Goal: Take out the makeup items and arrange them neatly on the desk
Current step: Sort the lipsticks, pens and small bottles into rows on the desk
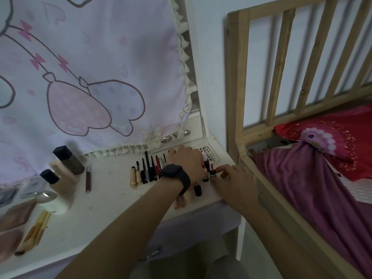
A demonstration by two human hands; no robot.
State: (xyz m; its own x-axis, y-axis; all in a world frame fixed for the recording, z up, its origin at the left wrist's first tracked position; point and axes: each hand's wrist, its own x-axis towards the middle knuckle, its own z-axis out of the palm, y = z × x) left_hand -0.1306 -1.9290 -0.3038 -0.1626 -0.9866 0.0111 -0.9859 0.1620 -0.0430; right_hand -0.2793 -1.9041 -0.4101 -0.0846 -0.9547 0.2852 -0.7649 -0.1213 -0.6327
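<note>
Pinching a tube (212,173), the right hand (235,181) sits beside the organizer (213,154).

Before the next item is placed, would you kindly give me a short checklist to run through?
1. Right hand pinches tube: ok.
2. Left hand grip: cannot tell, its fingers are hidden.
3. Row of pencils lies parallel: ok.
4. Bare desk left of row: ok.
5. Dark bottle in line with row: not ok, it sits apart near the front edge.
</note>
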